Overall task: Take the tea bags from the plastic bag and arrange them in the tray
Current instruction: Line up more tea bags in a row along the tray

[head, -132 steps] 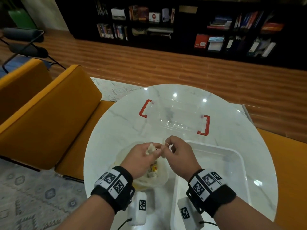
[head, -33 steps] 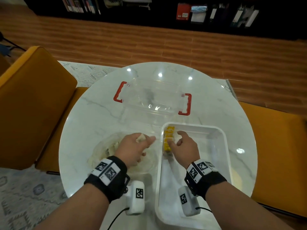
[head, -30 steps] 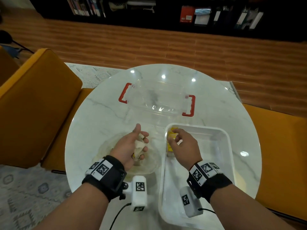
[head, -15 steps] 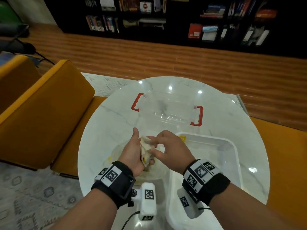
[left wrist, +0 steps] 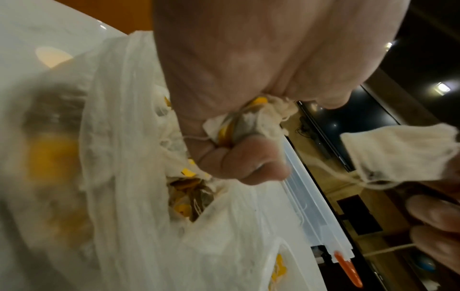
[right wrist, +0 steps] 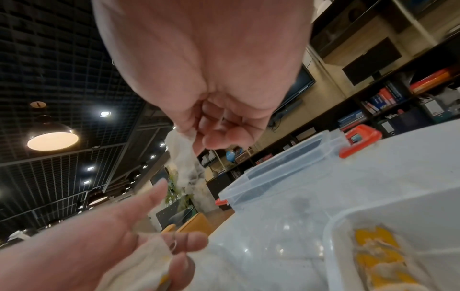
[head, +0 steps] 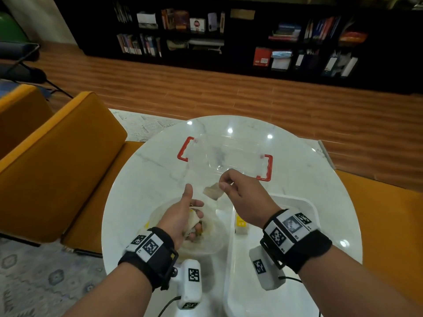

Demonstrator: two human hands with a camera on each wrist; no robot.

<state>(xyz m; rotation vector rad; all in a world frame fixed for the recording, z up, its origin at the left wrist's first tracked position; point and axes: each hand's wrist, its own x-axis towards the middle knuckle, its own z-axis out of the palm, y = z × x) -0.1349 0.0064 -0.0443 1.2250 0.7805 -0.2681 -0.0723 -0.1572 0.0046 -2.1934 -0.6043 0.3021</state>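
A person's two hands work over a round white marble surface. The right hand is raised above the surface, its thumb and forefinger pinching one pale tea bag, which hangs in the air between the two hands. In the left wrist view a thin string trails from this hanging bag. The left hand sits lower, over the mouth of a crumpled translucent plastic bag that lies on the surface near the person. Its thumb points up and away, while its fingers curl around a small bunch of tea bags with yellow tags. More tea bags with yellow tags show inside the plastic bag's opening.

Just to the right of the plastic bag lies a white rectangular tray. At its near-left corner rest a couple of tea bags with yellow tags. Beyond both hands, farther across the surface, sits a clear plastic lid with red clip handles. Mustard-yellow chairs stand beside the surface, and dark bookshelves line the far wall beyond a wooden floor.
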